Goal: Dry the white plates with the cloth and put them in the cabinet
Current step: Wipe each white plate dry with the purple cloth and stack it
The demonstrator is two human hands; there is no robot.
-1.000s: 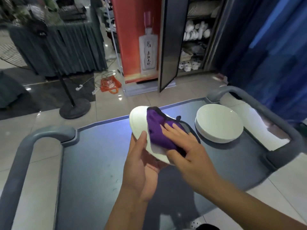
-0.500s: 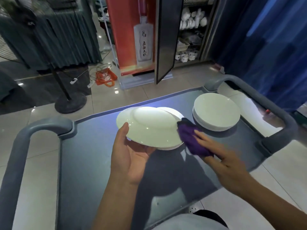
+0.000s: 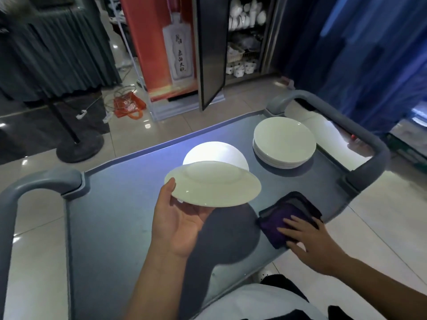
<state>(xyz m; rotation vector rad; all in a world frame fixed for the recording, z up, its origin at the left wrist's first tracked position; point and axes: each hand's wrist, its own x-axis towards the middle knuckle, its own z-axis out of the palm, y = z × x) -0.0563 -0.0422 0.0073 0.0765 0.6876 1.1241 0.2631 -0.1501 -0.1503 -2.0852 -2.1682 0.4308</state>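
Observation:
My left hand [image 3: 182,218] holds a white plate [image 3: 215,188] by its near left rim, thumb on top, above the grey cart top [image 3: 129,218]. The plate is roughly level and shows its underside ring. Another white plate [image 3: 215,153] lies on the cart just behind it. A stack of white plates [image 3: 284,142] stands at the cart's far right. The purple cloth [image 3: 288,215] lies folded on the cart's near right edge, and my right hand [image 3: 307,241] rests on it with straight fingers. The cabinet [image 3: 245,35] stands beyond the cart, door open.
Grey cart handles [image 3: 360,144] rise at both ends. The cabinet's dark door [image 3: 211,54] swings out toward the cart; white crockery fills its shelves. A red poster stand [image 3: 161,47], an orange bag [image 3: 128,105], a fan base [image 3: 79,146] and a blue curtain [image 3: 369,54] surround the tiled floor.
My right hand took the cloth off the plate and laid it down on the cart's near right edge. The left hand turned the plate level.

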